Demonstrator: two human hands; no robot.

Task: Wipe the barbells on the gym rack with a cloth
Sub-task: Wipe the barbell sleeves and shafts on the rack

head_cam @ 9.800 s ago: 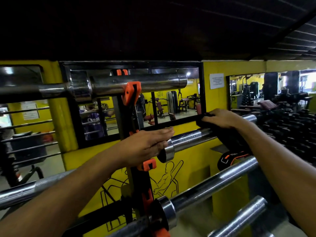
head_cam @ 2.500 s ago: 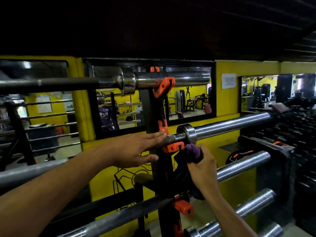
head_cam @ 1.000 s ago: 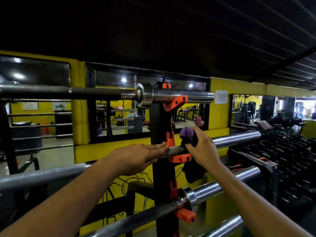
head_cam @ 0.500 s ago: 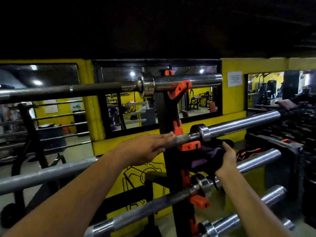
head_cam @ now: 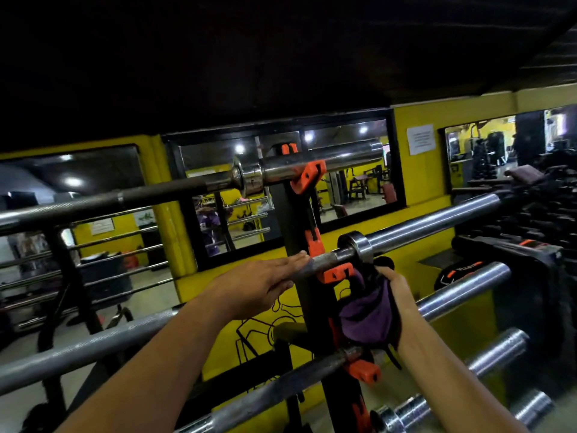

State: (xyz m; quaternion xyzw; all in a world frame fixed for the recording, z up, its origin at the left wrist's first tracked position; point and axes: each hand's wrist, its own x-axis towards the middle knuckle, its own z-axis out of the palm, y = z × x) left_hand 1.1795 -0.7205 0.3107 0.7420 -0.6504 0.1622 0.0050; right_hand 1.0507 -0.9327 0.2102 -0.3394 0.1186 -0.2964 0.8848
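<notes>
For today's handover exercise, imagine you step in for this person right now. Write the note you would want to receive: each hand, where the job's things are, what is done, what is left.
Left hand: fingers straight, resting on the shaft of the second barbell near the black rack upright.
Right hand: gripping the purple cloth, held just below that bar's collar, between it and the third barbell.
Done: cannot tell from this view which bars are already wiped.
Left: probably the collar and shaft here, then the lower bars; check the top barbell too.
</notes>
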